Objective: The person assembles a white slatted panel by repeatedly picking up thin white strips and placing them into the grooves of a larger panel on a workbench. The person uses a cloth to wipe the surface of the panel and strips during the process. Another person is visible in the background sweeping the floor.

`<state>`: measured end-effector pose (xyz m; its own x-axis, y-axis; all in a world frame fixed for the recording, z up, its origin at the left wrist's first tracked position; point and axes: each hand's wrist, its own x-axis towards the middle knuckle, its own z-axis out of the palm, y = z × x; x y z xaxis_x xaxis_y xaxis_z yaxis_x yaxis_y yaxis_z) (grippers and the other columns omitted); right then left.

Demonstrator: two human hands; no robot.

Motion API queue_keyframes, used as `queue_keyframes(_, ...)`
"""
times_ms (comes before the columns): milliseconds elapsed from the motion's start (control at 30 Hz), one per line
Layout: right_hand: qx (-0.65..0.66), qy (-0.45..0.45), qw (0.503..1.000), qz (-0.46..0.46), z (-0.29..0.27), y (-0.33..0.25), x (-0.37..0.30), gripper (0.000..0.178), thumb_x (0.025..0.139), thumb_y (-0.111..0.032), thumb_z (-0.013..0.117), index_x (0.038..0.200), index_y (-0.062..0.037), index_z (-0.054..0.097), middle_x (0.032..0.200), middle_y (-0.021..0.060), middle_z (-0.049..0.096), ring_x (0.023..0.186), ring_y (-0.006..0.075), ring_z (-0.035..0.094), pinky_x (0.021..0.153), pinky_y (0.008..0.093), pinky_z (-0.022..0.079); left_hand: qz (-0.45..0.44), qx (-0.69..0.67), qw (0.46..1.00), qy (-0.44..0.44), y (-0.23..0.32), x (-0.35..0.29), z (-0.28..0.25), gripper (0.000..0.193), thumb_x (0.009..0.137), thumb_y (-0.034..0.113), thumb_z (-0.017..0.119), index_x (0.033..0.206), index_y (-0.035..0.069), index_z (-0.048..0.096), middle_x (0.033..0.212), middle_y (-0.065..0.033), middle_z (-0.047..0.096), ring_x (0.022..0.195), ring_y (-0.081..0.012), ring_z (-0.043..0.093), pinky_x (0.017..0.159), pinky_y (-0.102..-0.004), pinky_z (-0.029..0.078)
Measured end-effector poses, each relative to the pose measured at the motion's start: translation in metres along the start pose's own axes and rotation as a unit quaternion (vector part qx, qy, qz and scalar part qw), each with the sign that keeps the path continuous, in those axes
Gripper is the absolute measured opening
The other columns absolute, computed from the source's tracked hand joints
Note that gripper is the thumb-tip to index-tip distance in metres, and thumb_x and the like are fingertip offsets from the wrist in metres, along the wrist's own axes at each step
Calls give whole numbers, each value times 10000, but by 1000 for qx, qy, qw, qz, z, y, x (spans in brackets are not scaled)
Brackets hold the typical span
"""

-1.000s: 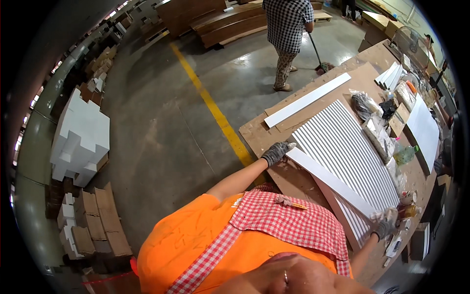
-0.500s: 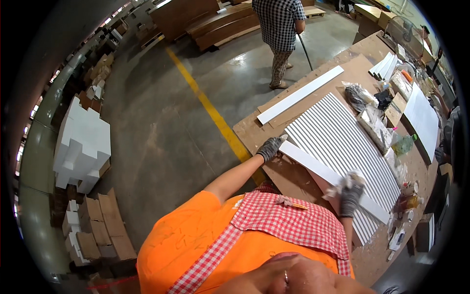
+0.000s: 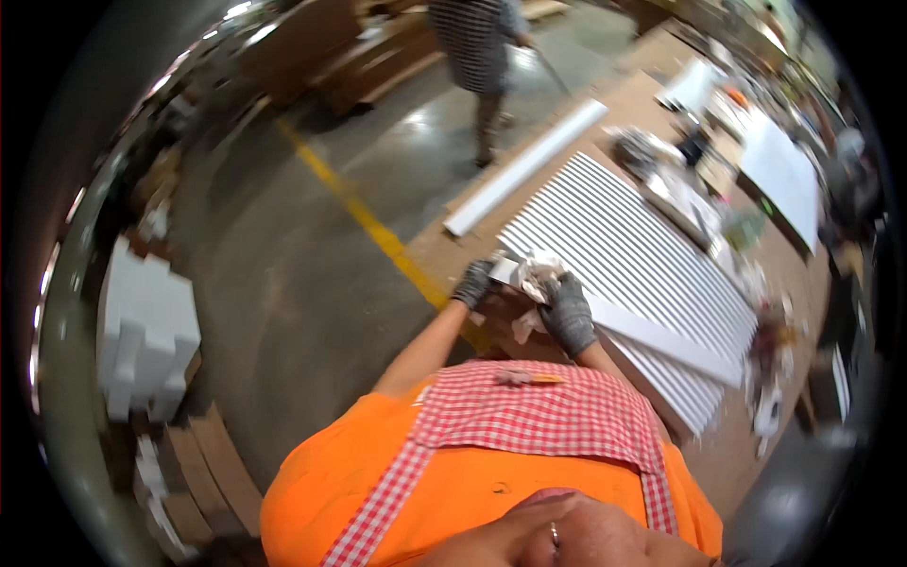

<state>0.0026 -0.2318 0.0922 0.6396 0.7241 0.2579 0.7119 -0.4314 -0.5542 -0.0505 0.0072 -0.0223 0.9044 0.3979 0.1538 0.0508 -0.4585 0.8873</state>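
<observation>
A long flat white strip (image 3: 661, 337) lies across a row of thin white slats (image 3: 614, 231) set side by side on the table. My left hand (image 3: 475, 283), in a dark grey knit glove, is closed on the strip's left end. My right hand (image 3: 570, 317), gloved alike, presses a crumpled whitish rag (image 3: 540, 271) onto the strip close to the left hand. The rag's loose end hangs below the strip. Motion blurs the picture, and the rag covers part of the strip and some right fingertips.
Another white strip (image 3: 529, 170) lies along the table's far left edge. Plastic bags (image 3: 675, 200), a greenish bottle (image 3: 743, 230) and a white panel (image 3: 779, 175) sit to the right. A person (image 3: 472, 57) stands beyond the table; white blocks (image 3: 146, 326) are stacked at left.
My right hand has slid the rag leftward along the strip, from near its right part to beside my left hand. The left hand still holds the end. The whole view has shifted.
</observation>
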Motion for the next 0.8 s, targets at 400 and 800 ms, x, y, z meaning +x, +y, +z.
queue_keyframes(400,-161,270,881,354,-160,195,-180,354,803,-276,686,1056,-48,590,1044,194,542,927,312,551,822,417,476,-92,-180,977,63,1,-6,10,382,927,403,553,991,45,669,677,-14,608,496,-84,514,423,-233,388)
queue_keyframes(800,-269,333,860,277,-200,274,-248,214,821,-162,603,1023,-107,647,1013,108,642,923,298,599,827,391,473,-280,-132,950,-31,22,6,-15,448,910,448,543,1049,35,644,915,-71,658,735,-152,633,582,-295,522)
